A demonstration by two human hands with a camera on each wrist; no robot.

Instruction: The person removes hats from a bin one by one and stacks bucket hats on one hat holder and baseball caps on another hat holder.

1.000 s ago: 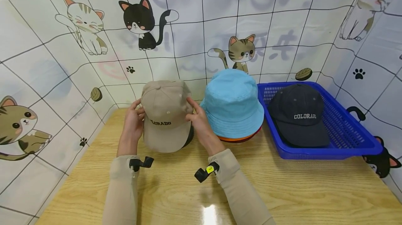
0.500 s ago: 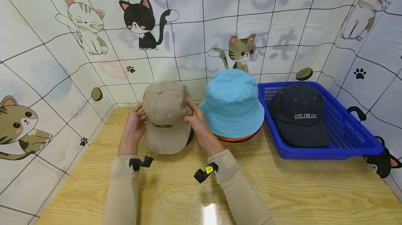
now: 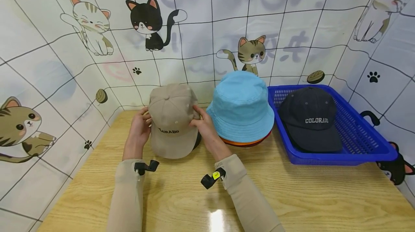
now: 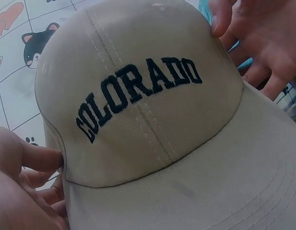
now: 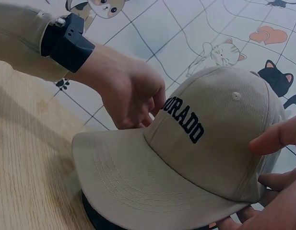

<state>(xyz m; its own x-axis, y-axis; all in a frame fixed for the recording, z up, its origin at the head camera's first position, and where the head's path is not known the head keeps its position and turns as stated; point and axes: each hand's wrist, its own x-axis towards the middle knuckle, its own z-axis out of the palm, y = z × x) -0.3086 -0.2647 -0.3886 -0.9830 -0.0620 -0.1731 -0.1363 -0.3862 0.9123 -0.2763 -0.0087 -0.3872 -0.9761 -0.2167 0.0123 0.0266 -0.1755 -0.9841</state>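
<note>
A beige baseball cap (image 3: 172,113) with dark COLORADO lettering sits at the left of the table, its brim facing the front. My left hand (image 3: 139,131) holds its left side, fingers curled in at the lower edge, as the left wrist view shows the hand (image 4: 23,177) up close. On the opposite side my right hand (image 3: 205,127) grips the cap, thumb (image 5: 277,139) on the crown and the other fingers lower at the edge. Under the beige brim shows part of a dark brim (image 5: 97,213), mostly hidden.
Right beside the cap stands a stack of bucket hats, light blue (image 3: 241,107) on top, with orange and dark red rims below. Farther right, a blue plastic basket (image 3: 366,131) holds a dark COLORADO baseball cap (image 3: 309,116). A cat-patterned wall covering (image 3: 197,37) encloses the wooden table (image 3: 181,196).
The beige cap has shifted slightly right and down with both hands holding it, and less of the dark brim shows beneath. The bucket hats and basket stay put.
</note>
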